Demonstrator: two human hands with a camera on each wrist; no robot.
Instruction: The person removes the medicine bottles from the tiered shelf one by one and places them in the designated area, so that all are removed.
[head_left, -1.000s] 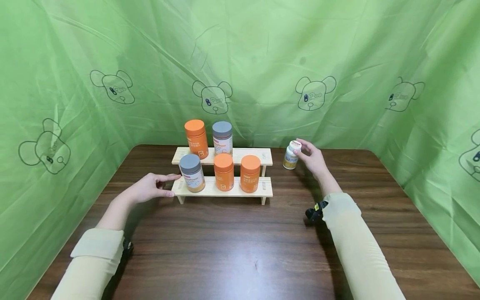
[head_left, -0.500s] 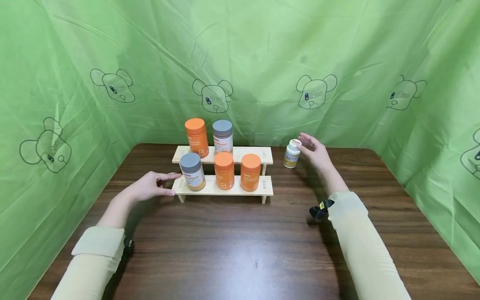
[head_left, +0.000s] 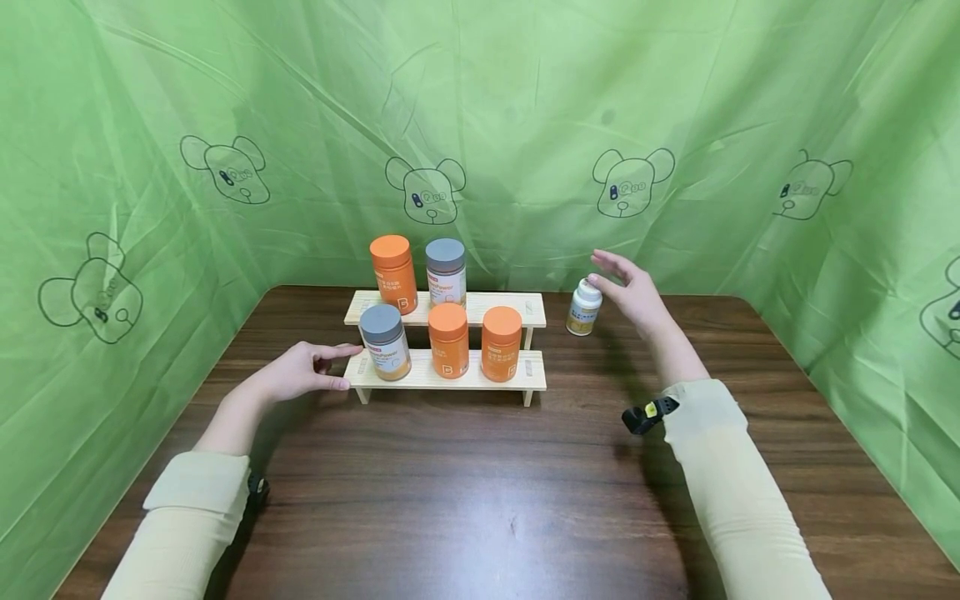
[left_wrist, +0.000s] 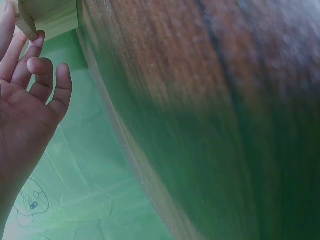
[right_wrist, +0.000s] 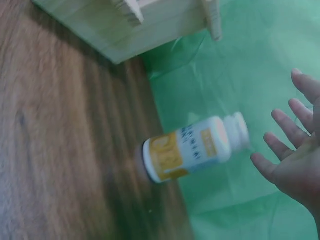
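A two-step wooden display rack (head_left: 487,379) stands toward the back of the table. My left hand (head_left: 292,372) grips its left end, thumb at the front edge of the lower step and index finger farther back; in the left wrist view the hand (left_wrist: 30,110) has its other fingers loosely bent. Right of the rack, a small white pill bottle (head_left: 582,310) with a yellow-and-blue label stands upright on the table. Beside and above its cap is my right hand (head_left: 633,292). The right wrist view shows this hand's fingers spread, apart from the bottle (right_wrist: 192,149).
On the lower step sit a grey-capped jar (head_left: 386,346) and two orange jars (head_left: 448,342). The upper step bears an orange jar (head_left: 393,275) and a grey-capped jar (head_left: 447,273) at its left and middle. Green cloth (head_left: 525,125) hangs behind the wooden table (head_left: 450,483).
My right hand has let go of the pill bottle and lifted slightly up and away from its cap. The left hand and the rack have stayed in place.
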